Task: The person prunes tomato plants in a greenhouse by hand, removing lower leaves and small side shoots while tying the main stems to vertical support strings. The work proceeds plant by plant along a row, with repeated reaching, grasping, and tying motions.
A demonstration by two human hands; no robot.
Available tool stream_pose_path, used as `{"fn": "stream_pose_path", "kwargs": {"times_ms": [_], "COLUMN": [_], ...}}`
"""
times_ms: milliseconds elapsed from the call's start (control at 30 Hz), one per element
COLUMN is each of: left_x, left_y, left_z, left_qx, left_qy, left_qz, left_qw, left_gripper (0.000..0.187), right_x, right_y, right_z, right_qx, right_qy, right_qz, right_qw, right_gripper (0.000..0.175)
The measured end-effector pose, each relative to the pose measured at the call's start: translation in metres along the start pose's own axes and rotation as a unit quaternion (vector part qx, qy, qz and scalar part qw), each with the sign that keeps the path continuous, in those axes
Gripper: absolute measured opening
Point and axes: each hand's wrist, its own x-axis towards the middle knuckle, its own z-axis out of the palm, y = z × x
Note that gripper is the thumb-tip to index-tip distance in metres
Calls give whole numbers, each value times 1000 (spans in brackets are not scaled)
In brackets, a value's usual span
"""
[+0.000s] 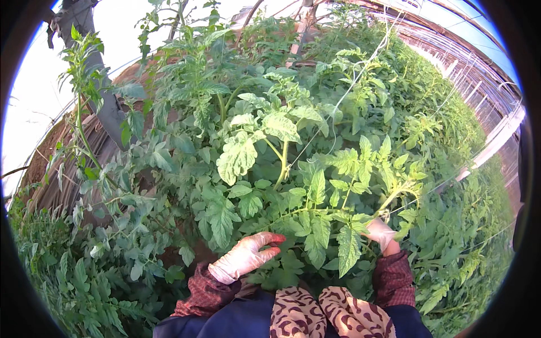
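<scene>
My left hand [249,256], in a thin pale glove stained reddish at the fingertips, hovers at the lower middle among tomato leaves; its fingers are apart with nothing between them. At the right, my right hand [380,233], gloved too, is at the stem of a tomato plant [389,200]; leaves cover its fingers, so its grip cannot be made out. A leafy tomato branch [315,210] stretches between both hands. Beyond it, another tomato stem [284,162] stands upright, with a white string [310,141] fastened to it and running up to the right.
Dense tomato plants [439,177] surround me on both sides. A grey post [99,88] leans at the upper left beside a tall tomato shoot [80,126]. More strings hang at the right, near a pale beam [494,139]. A patterned scarf [296,312] hangs below my chest.
</scene>
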Motion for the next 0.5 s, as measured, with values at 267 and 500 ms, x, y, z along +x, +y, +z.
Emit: {"fn": "stream_pose_path", "kwargs": {"times_ms": [267, 500], "left_x": [7, 148], "left_y": [11, 45], "left_z": [-81, -113], "left_qx": [-51, 276], "left_qy": [85, 262], "left_qz": [65, 138], "left_qw": [993, 915], "left_gripper": [34, 28], "right_x": [-160, -72], "right_y": [-118, -281], "right_z": [-55, -106], "right_qx": [854, 602], "right_qy": [288, 162], "right_qz": [-181, -223], "right_qw": [393, 750], "right_gripper": [17, 21]}}
